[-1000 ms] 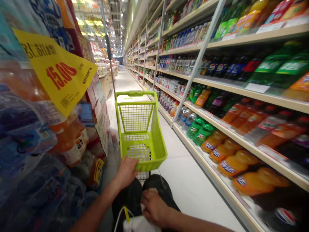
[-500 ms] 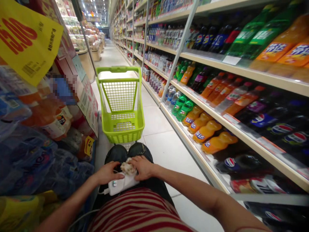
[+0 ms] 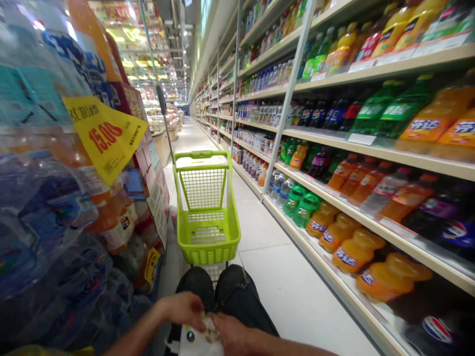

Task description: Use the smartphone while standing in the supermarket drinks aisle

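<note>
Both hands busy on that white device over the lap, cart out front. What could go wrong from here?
The white device sits between the left hand and right hand over the lap, so it could slip to the floor. Pale crumbly bits on it could foul it. With neither hand on the lime-green shopping cart, it might hit the drink shelf.

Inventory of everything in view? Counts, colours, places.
shopping cart: 1, lime green, aisle ahead
price sign: 1, yellow, left, reads 15.00
water packs: several, plastic-wrapped, left stack
shelves: many tiers, cream, right
Fanta bottles: at least four, orange, lower right shelf
Pepsi bottle: at least one, dark, bottom right
white device: 1, white, in lap, under both hands
knees: 2, dark trousers, bottom centre
left hand: 1, on white device
right hand: 1, on white device
</note>
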A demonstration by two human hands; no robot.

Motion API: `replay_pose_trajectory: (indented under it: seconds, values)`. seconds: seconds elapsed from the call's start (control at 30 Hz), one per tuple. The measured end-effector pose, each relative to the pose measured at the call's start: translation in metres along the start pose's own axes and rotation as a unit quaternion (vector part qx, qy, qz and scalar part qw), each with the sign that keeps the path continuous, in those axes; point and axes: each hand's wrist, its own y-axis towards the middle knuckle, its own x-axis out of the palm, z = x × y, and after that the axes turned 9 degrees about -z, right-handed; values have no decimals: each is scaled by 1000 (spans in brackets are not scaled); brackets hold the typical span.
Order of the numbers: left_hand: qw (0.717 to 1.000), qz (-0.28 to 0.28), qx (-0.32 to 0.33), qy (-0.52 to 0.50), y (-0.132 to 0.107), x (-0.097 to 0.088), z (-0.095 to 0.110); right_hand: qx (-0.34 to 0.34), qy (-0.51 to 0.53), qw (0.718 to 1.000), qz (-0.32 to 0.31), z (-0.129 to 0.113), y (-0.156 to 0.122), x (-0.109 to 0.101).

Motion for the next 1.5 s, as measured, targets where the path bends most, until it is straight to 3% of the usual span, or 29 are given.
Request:
replay_pose_trajectory:
  seconds: [0.1, 0.2, 0.27, 0.37, 0.47, 0.53, 0.6, 0.7, 0.8, 0.93, 1.1, 1.17, 1.33, 1.4, 1.5]
  values:
    - [999, -39, -12, 15, 6, 32, -4, 31, -75, 993, -82, -5, -20, -20]
    - [999, -40, 2, 3, 8, 46, 2, 72, -37, 997, -7, 3, -44, -28]
    - [999, -15, 30, -28, 8, 32, 14, 65, 122, 986, 89, 8, -58, -37]
    - [991, 48, 89, -84, 8, -16, 42, 30, 323, 909, 260, 5, -65, -74]
    - [978, 92, 133, -132, 14, -60, 70, -31, 263, 861, 433, -14, -49, -127]
    - [969, 109, 154, -160, 23, -71, 80, -55, 228, 849, 474, -29, -26, -152]
    - [958, 134, 178, -178, 34, -71, 80, -73, 201, 843, 493, -42, 2, -163]
    - [939, 208, 207, -180, 48, -66, 69, -95, 171, 851, 487, -51, 39, -158]
    - [928, 268, 220, -136, 57, -63, 61, -85, 160, 848, 498, -47, 57, -146]
    - [912, 307, 265, -56, 65, -58, 57, -22, 64, 817, 573, -12, 44, -147]
    - [899, 331, 285, 33, 80, -54, 37, 16, -37, 810, 585, 40, 18, -147]
    - [896, 334, 285, 68, 85, -58, 27, 8, -77, 822, 564, 43, 30, -139]
    - [881, 360, 273, 136, 88, -77, 13, -34, -157, 850, 502, 21, 81, -128]
    - [880, 371, 252, 158, 85, -86, 6, -40, -178, 851, 493, 24, 82, -134]
    - [878, 386, 210, 190, 78, -99, -4, -26, -194, 839, 508, 45, 57, -146]
